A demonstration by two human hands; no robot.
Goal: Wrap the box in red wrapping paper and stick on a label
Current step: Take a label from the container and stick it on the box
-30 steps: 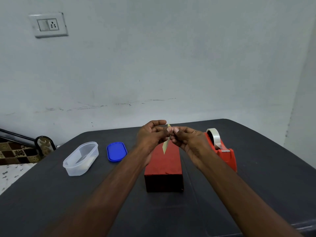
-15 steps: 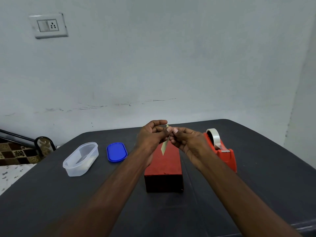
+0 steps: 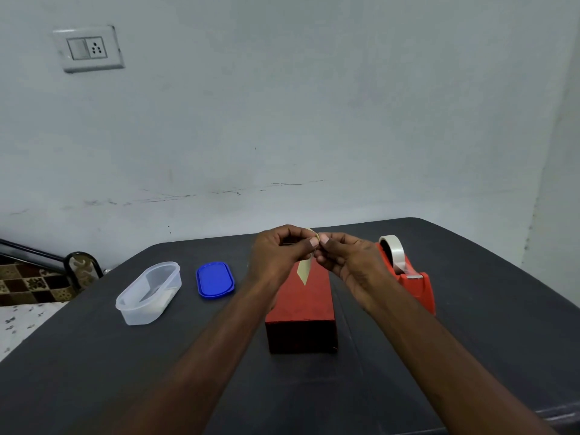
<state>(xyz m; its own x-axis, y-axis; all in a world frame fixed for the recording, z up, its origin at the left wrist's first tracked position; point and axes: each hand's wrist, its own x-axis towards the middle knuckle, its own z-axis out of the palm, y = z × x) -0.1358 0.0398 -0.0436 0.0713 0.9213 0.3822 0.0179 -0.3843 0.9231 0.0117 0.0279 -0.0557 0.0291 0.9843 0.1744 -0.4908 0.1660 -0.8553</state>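
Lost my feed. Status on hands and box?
Both hands, left and right, pinching pale label strip above wrapped red box. Label not yet stuck. Nothing obstructing.

A pale grey-white wall (image 3: 282, 120) fills the background, scuffed with faint dark marks (a switch and socket plate (image 3: 89, 48) sits upper left). A dark table (image 3: 94, 372) stands before it; patterned floor tiles (image 3: 28, 282) show at far left

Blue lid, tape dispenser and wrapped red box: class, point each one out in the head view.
blue lid (image 3: 215, 279), head view: middle of its top face.
tape dispenser (image 3: 416, 285), head view: its red body below the roll.
wrapped red box (image 3: 309, 301), head view: its top face.
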